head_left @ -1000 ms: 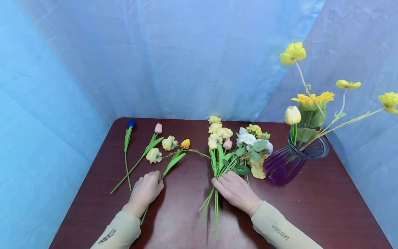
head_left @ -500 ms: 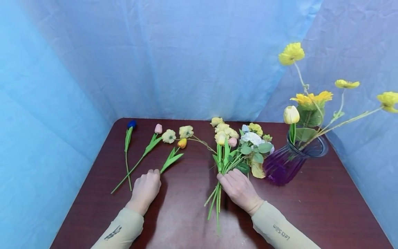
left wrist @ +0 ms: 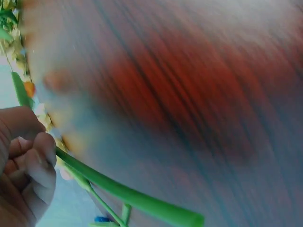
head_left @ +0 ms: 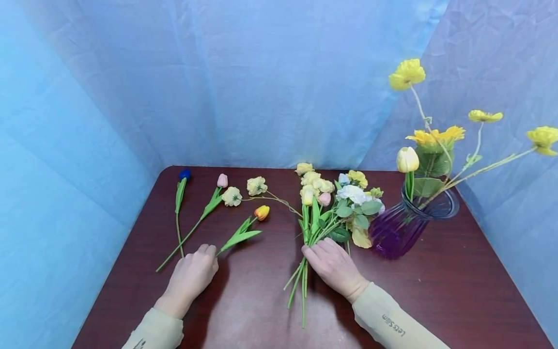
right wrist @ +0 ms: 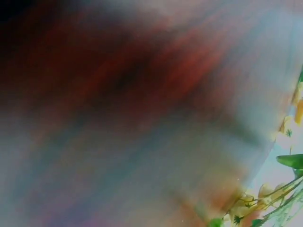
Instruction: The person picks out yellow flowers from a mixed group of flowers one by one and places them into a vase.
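My left hand (head_left: pixel 194 272) pinches the stem of an orange-yellow tulip (head_left: pixel 262 212), whose bloom points up and right above the table. In the left wrist view, fingers (left wrist: pixel 45 146) grip its green stem (left wrist: pixel 132 196), the cut end sticking out lower right. My right hand (head_left: pixel 334 267) grips a bunch of stems (head_left: pixel 303 295) at mid-table. The bunch bears a pale yellow tulip (head_left: pixel 307 195), a pink tulip (head_left: pixel 324 198) and cream blooms (head_left: pixel 311 178). Two cream blooms (head_left: pixel 256 186) stray leftward from it on thin stems. The right wrist view is mostly blurred and does not show the hand.
A blue tulip (head_left: pixel 185 174) and another pink tulip (head_left: pixel 223 181) lie at left, near my left hand. White and yellow flowers (head_left: pixel 354 194) lie beside the bunch. A purple glass vase (head_left: pixel 392 237) with yellow flowers and a white tulip stands right. Blue cloth surrounds the table.
My left hand has drawn down and left with the orange-yellow tulip, away from the cream blooms it overlapped. The right hand's bunch has shifted slightly right, and the stray blooms have swung up and right.
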Demonstrator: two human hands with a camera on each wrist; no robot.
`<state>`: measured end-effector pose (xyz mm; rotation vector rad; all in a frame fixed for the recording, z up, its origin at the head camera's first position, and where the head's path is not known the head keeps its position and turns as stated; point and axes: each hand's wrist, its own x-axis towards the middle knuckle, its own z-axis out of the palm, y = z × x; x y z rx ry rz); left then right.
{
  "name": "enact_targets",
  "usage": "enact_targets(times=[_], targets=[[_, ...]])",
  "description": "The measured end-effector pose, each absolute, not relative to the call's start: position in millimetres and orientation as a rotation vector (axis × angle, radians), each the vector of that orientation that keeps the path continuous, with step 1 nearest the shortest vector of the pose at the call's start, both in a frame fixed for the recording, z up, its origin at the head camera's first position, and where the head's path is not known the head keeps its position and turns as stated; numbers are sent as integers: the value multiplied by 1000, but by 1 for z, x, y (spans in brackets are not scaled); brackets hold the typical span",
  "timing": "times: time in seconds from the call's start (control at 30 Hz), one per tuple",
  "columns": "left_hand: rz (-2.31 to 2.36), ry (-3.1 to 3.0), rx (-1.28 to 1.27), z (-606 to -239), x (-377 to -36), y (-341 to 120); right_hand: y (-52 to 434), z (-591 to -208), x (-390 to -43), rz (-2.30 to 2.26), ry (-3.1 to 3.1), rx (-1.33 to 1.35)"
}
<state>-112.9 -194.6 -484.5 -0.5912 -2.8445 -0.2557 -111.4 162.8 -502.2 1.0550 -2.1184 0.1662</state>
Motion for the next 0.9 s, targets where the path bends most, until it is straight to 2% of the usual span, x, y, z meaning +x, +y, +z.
enact_targets(times=[0.3, 0.47, 0.63, 0.9], targets=[[-439, -2736, -590, -471, -127, -206, 167, -510, -109, 75, -2349, 1135], [-581, -2787, -528, -453, -137, -200, 174, -497, -112, 111, -2444, 1142], [-690, -2783, -489, -438, -150, -190, 196, -476, -112, 143, -2524, 1045], [-1041, -2818, -380, -416, -167, -163, 249, -471, -94, 213, -2700, 731]])
